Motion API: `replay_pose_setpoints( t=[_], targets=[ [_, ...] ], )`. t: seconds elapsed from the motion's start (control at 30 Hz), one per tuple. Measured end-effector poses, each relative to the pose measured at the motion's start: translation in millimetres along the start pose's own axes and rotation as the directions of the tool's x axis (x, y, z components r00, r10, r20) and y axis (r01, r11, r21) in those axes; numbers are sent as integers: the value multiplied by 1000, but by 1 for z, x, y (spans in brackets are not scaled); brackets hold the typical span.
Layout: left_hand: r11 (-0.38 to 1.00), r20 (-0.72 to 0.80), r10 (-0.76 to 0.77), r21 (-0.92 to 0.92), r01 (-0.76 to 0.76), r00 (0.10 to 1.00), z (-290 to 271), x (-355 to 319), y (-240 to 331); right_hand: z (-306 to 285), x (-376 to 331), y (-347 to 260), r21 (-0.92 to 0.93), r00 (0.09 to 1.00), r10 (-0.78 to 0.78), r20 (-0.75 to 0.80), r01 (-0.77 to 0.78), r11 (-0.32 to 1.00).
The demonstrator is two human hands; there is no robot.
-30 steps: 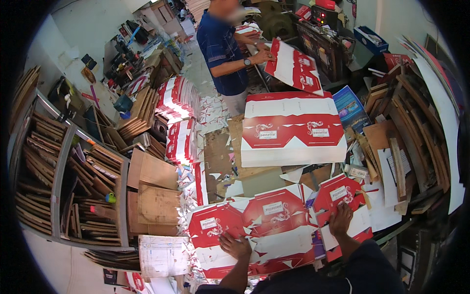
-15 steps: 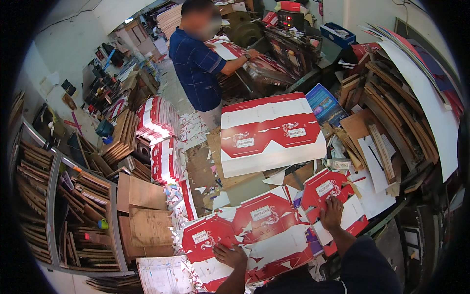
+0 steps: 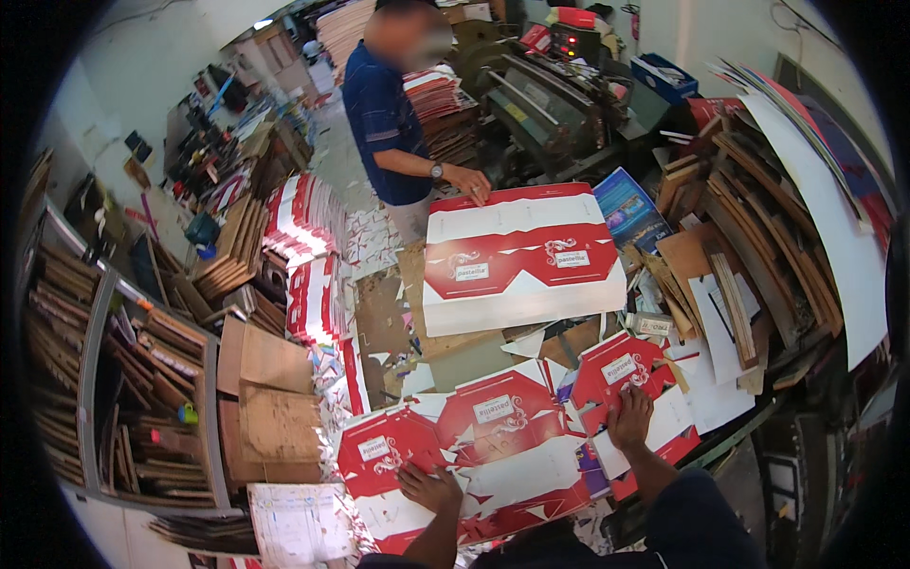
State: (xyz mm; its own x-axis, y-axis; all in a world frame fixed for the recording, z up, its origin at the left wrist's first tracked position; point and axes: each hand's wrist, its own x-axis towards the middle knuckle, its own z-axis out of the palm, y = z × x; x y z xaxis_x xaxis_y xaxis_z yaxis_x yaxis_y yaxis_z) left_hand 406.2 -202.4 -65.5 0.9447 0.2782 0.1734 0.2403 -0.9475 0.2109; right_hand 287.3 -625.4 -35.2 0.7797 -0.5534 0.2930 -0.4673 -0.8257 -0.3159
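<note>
Red-white sheets lie beneath left hand and right hand — both spread flat.

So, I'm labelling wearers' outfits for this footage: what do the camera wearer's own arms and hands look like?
The left hand and right hand are ungloved, with bare fingers. No watch or band shows on either wrist. A plain, very dark bluish sleeve covers the upper part of the right arm, leaving the forearm bare; the left sleeve barely shows.
</note>
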Motion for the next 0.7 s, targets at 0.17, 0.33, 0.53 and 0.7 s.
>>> replay_pose_setpoints(
  t=[0.17, 0.33, 0.53, 0.7],
  targets=[
    [1000, -14, -24, 0, 24, 1000, -1, -3, -5, 1, 1, -2, -11, 1000, -21, 8, 21, 1000],
    [992, 107, -96, -67, 103, 990, -18, 3, 12, 4, -3, 2, -37, 995, 38, 93, -35, 999],
    [987, 122, -133, -74, 143, 984, -24, -3, 9, 10, -6, 8, -40, 998, -42, 43, 44, 998],
    [987, 135, -138, -58, 147, 981, -23, 4, 16, 13, -10, 12, -42, 999, -21, 39, 22, 999]
  ],
)
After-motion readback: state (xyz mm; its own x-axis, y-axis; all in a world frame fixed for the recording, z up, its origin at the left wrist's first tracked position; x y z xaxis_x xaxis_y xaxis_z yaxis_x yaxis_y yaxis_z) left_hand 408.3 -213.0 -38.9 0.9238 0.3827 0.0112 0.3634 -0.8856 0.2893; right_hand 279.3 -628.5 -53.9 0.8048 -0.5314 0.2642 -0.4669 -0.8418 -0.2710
